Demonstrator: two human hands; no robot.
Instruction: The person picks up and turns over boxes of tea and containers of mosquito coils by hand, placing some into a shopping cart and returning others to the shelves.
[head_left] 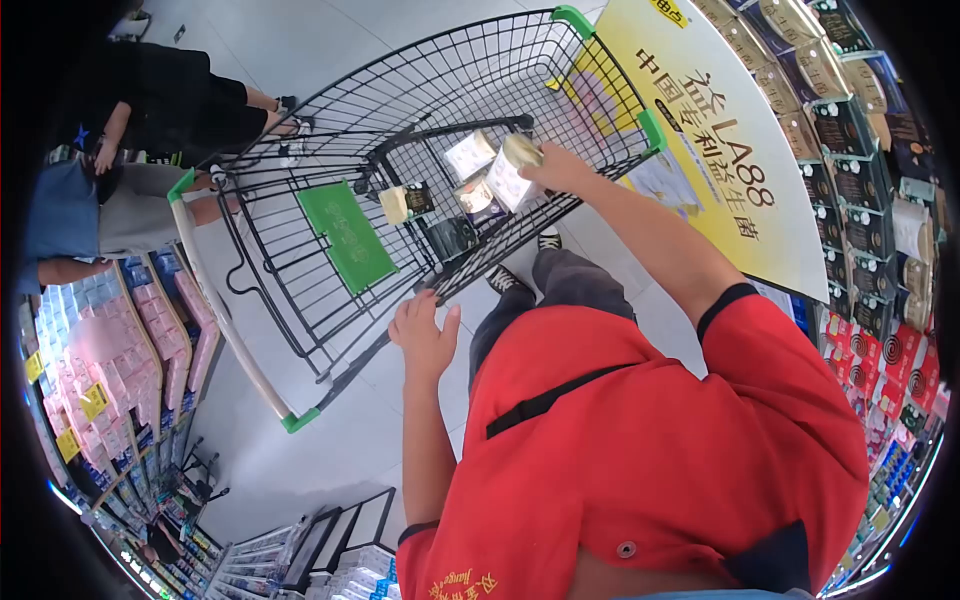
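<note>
In the cart (347, 245), my nearer right hand (560, 170) gripped the white pack (509, 182), roughly crosswise, my left hand (426, 338), fingers loosely spread, at the cart's near side.

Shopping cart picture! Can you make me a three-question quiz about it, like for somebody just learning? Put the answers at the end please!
1. Which hand is on a white package?
2. True or false: the shopping cart has a green panel.
3. Fill in the missing colour: the person's shirt is mostly ____.

Key:
1. The right hand.
2. True.
3. Red.
</note>
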